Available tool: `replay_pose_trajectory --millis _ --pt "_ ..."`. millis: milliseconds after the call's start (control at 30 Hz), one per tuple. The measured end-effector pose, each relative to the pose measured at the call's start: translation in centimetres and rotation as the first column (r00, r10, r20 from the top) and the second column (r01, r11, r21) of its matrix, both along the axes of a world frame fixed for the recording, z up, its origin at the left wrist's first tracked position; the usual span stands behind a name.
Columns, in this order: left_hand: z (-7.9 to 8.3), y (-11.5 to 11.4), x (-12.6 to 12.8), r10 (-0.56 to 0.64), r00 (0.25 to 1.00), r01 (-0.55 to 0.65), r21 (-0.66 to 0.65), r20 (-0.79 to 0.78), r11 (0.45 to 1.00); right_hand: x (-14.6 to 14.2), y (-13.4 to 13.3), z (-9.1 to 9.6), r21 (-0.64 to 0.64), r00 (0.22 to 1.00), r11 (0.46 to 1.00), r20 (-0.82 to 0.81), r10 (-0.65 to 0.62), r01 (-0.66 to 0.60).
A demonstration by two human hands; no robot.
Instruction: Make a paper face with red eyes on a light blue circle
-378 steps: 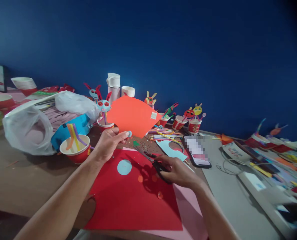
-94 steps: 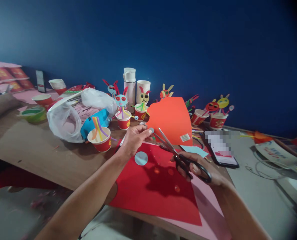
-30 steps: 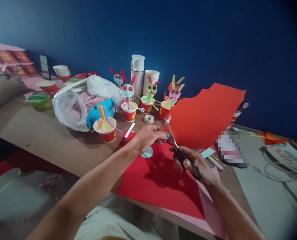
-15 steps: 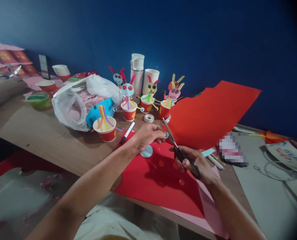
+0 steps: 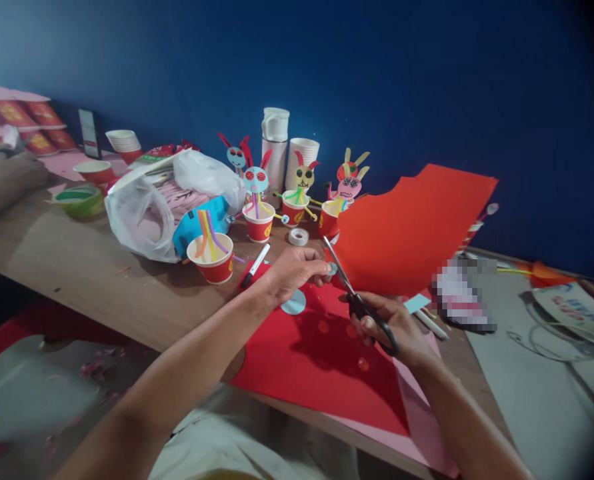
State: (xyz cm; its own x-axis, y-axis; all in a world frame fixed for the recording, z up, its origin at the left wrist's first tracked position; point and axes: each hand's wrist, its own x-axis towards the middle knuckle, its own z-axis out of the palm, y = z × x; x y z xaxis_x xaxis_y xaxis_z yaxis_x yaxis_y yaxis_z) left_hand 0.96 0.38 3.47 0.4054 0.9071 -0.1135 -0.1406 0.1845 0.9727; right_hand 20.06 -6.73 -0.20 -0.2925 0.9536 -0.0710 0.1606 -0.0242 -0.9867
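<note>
My left hand (image 5: 301,272) is closed, pinching a small light-blue paper disc (image 5: 333,269) together with the near left corner of a large orange-red paper sheet (image 5: 411,230). The sheet stands tilted up above the table, its upper left edge cut unevenly. My right hand (image 5: 384,327) grips black-handled scissors (image 5: 349,283), the blades slightly apart beside the disc and the sheet's corner. Below both hands lies a red paper sheet (image 5: 297,373). On it rest a larger light-blue disc (image 5: 293,302) and several small orange-red discs (image 5: 363,364).
Decorated paper cups (image 5: 259,223) with faces stand at the back. Nearer are a cup of coloured strips (image 5: 211,267), a marker (image 5: 255,265), a tape roll (image 5: 298,237) and a plastic bag (image 5: 139,217). Another person's hands (image 5: 14,170) are at far left.
The orange-red sheet has swung, its right corner shifting left. My hands and the scissors have barely moved. At far left, the other person's hands have shifted.
</note>
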Motion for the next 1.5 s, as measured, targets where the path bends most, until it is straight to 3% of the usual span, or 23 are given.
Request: replay_pose_trajectory --millis 633,1133,1400,1500 --pt "-0.8 0.6 -0.1 -0.03 0.999 0.031 0.031 -0.032 0.999 -0.8 0.2 0.4 0.058 0.988 0.998 0.144 -0.049 0.041" --pt "-1.2 0.8 0.2 -0.014 1.0 0.014 -0.011 -0.023 1.0 0.0 0.7 0.3 -0.033 0.994 0.999 0.107 0.015 -0.012" --pt "-1.6 0.6 0.8 -0.022 0.997 0.027 0.061 -0.076 0.998 1.1 0.7 0.8 -0.021 0.991 0.999 0.134 -0.03 0.033" --pt "-2.0 0.5 1.1 -0.04 0.992 0.054 0.113 -0.122 0.992 1.3 0.8 1.1 -0.001 0.994 0.997 0.074 -0.076 0.076"
